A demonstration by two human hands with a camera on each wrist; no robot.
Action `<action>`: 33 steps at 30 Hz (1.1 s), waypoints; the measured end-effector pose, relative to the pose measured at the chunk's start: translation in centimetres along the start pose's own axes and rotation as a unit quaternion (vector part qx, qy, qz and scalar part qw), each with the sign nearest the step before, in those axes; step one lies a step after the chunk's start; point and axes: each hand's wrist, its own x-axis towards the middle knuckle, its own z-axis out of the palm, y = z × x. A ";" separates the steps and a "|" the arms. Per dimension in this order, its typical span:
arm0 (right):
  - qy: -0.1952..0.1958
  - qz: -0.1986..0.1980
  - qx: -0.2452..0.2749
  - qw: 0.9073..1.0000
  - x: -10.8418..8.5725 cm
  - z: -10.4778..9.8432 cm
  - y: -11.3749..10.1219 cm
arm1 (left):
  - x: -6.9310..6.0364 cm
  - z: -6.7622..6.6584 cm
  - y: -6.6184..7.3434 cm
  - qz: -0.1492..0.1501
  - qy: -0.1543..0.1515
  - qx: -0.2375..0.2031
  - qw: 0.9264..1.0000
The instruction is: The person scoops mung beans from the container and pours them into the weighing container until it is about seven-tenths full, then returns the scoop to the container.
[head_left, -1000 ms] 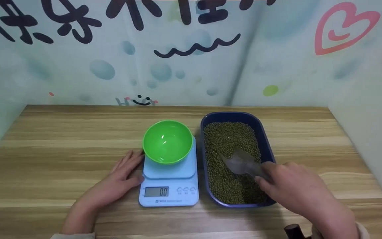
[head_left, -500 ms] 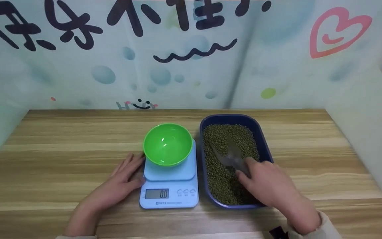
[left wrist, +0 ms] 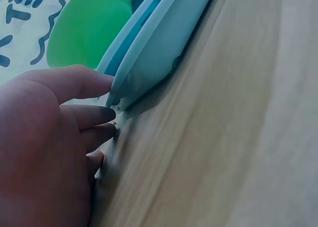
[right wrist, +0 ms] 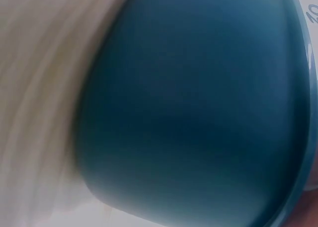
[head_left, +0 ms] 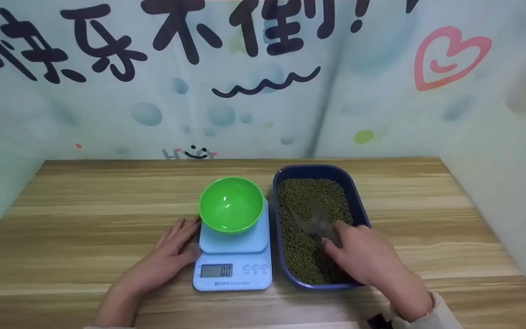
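A translucent scoop [head_left: 316, 225] is gripped by its handle in my right hand [head_left: 370, 256], its front end among green beans [head_left: 306, 260], probably mung beans. They lie in a dark blue tub [head_left: 358, 201], whose outer wall fills the right wrist view. Left of it stands a light blue kitchen scale [head_left: 263, 274] reading 0.0, with a green bowl [head_left: 231, 208] on its platform. No beans show inside the bowl. My left hand [head_left: 162, 262] rests beside the scale, thumb and fingers extended; in the left wrist view the fingertips [left wrist: 107, 82] touch the scale's edge.
The wood-grain table [head_left: 85, 219] extends to both sides of the scale and tub. Behind it rises a printed backdrop [head_left: 263, 114] with large black characters and a pink heart. A small dark object [head_left: 378, 321] shows by the right sleeve [head_left: 427, 315].
My right hand has moved left with the scoop, farther over the beans. The head view has tilted up slightly. My left hand stays by the scale, and the reading is still 0.0.
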 end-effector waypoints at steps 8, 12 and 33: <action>0.000 0.003 0.003 1.000 0.1 0.8 -0.3 | -0.2 -0.2 -0.6 0.008 0.003 0.016 1.000; 0.002 0.002 0.000 1.000 0.2 0.9 -0.2 | -0.1 -0.2 -0.7 0.010 0.004 0.019 1.000; 0.023 0.017 -0.023 0.999 -0.5 -0.1 -0.5 | -0.4 0.0 0.1 0.048 0.011 0.020 0.999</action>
